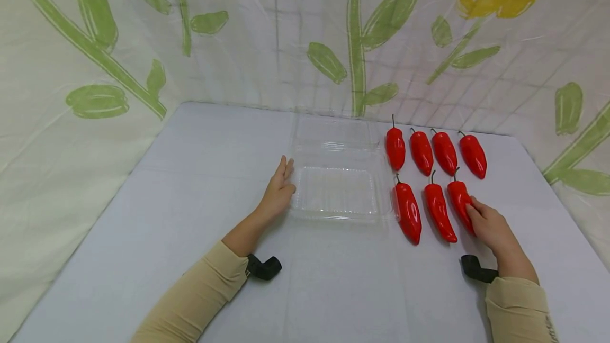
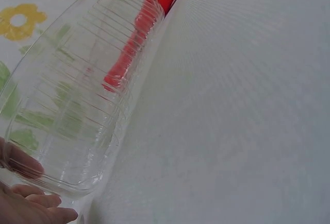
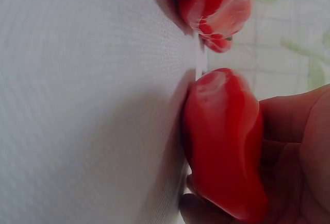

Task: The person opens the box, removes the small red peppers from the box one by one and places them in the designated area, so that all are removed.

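Note:
A clear plastic clamshell box (image 1: 337, 189) lies unfolded on the table, its lid half (image 1: 333, 134) at the back. My left hand (image 1: 278, 189) touches the box's left edge, fingers extended along the side. In the left wrist view, the fingertips (image 2: 49, 202) are beside the clear wall (image 2: 67, 126). On the right, my right hand (image 1: 491, 226) grips a red pepper (image 1: 458, 195), the rightmost of the front row. The right wrist view shows this glossy pepper (image 3: 221, 141) between thumb and fingers, low against the table surface. Part of the hand is out of that frame.
Two more red peppers, one (image 1: 407, 213) beside the box and one (image 1: 438, 213) in the middle, share the front row. Several others, including a far-right pepper (image 1: 473, 156), form a back row. A flower-print curtain (image 1: 267, 41) hangs behind the white table (image 1: 190, 173).

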`<state>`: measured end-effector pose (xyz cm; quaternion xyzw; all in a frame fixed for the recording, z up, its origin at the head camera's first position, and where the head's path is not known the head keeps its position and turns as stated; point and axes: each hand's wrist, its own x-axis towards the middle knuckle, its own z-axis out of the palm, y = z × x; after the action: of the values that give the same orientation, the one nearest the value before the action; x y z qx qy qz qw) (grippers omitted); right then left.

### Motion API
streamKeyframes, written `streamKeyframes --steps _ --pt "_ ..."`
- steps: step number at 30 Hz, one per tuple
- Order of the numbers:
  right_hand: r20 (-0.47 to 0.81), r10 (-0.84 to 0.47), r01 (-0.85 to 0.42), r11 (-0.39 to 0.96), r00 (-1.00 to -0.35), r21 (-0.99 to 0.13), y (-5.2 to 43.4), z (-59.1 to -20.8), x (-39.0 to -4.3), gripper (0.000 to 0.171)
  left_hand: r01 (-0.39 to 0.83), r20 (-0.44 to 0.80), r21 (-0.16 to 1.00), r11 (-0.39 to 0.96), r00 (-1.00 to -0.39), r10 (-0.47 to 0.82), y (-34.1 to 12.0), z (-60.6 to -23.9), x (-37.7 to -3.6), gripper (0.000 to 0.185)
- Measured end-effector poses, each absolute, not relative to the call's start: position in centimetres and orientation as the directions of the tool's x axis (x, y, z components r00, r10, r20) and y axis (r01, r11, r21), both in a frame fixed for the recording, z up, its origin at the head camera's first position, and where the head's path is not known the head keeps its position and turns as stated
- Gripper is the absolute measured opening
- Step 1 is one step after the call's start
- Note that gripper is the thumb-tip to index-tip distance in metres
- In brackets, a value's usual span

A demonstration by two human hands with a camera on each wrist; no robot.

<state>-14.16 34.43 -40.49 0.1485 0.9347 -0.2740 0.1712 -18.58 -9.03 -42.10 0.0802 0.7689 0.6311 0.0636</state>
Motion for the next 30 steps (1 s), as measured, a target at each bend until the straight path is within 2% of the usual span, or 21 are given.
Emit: streamKeyframes --steps 6,18,25,30 --pt "-0.371 0.203 0.362 0.827 -0.906 -0.431 34.4 -40.5 -14.2 0.066 0.049 0.011 0.981 0.188 -0.98 0.198 -8.9 -42.0 -18.5 0.076" --pt "-0.373 0.311 0.448 0.814 -0.874 -0.37 33.4 -39.9 -14.3 0.059 0.04 0.003 0.983 0.179 -0.979 0.202 -8.9 -42.2 -18.7 0.076" --pt "-0.341 0.339 0.454 0.819 -0.877 -0.351 33.1 -39.9 -14.2 0.054 0.004 -0.034 0.987 0.163 -0.973 0.226 -8.9 -39.9 -17.6 0.074" --pt "-0.335 0.357 0.467 0.813 -0.872 -0.347 33.0 -39.9 -14.1 0.053 0.012 -0.021 0.988 0.153 -0.976 0.217 -8.9 -41.9 -18.7 0.076"
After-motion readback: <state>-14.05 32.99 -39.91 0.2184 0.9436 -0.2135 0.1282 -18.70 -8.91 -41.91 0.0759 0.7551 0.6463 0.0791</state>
